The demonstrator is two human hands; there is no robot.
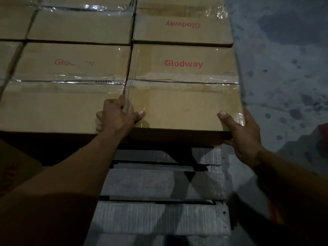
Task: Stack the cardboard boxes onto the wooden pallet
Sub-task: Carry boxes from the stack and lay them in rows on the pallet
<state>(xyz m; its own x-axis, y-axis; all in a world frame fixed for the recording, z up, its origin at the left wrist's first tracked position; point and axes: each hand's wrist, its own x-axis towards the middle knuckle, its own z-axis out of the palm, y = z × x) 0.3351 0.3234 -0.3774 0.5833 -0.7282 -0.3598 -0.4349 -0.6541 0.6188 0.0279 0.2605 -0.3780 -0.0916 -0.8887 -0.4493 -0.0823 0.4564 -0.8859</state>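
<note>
Box gripped on both sides at the pallet's near right corner

Fingers of the left hand (118, 115) curl into the seam against the neighbouring box (58, 103), thumb on top; the right hand (244, 137) clasps the cardboard box (184, 96) at its outer near corner. Bare slats of the wooden pallet (159, 185) show below. Likely risks: left fingers pinched in that seam (it looks tight), or the box overhanging the right edge and tipping.

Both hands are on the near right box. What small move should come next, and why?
Probably settle the held box and slide the left hand out: its fingers sit in the gap beside the neighbouring box, while the right hand grips the outer corner, above bare pallet slats.
</note>
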